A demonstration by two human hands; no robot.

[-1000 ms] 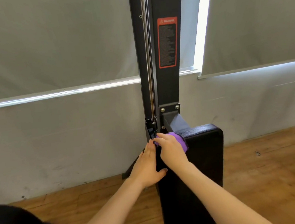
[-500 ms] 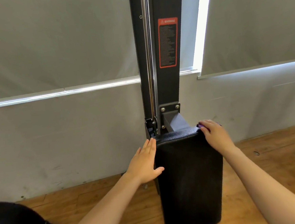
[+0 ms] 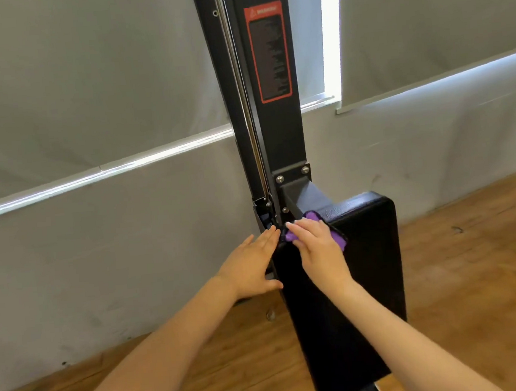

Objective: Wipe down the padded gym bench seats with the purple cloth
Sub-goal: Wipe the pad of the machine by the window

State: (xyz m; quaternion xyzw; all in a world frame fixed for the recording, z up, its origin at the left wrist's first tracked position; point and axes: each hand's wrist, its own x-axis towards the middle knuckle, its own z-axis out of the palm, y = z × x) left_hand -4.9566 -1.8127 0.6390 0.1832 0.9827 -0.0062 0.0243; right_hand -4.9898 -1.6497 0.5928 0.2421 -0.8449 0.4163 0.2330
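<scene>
Since half a second ago, the right hand (image 3: 317, 243) has been brought back from the far right corner of the black padded seat (image 3: 351, 296) to its far left corner, and the purple cloth (image 3: 335, 235), then almost hidden under the hand, is seen again at both sides of it. The cloth is pressed flat onto the pad under straight, close-set fingers; whether any finger is curled round it cannot be told. The left hand (image 3: 253, 265) is kept where it was, laid flat and spread against the left edge of the pad, the thumb touching the edge, nothing held. The view has tilted, so the post now leans.

Just beyond the fingertips of both hands a black steel upright (image 3: 272, 138) is stood, with a bright metal rail (image 3: 242, 104) along its left face and a bolted grey bracket (image 3: 303, 196) joining it to the seat; the cloth lies against the base of this bracket. Higher on the post a red-bordered warning label (image 3: 268, 52) is fixed, its text too blurred to read. Behind are grey roller blinds (image 3: 87, 79) with strips of daylight at their edges, a scuffed pale wall (image 3: 116, 252) and a wood plank floor (image 3: 472, 271).

The pad is a long rounded rectangle in grained black vinyl; the cloth looks soft and napped.
</scene>
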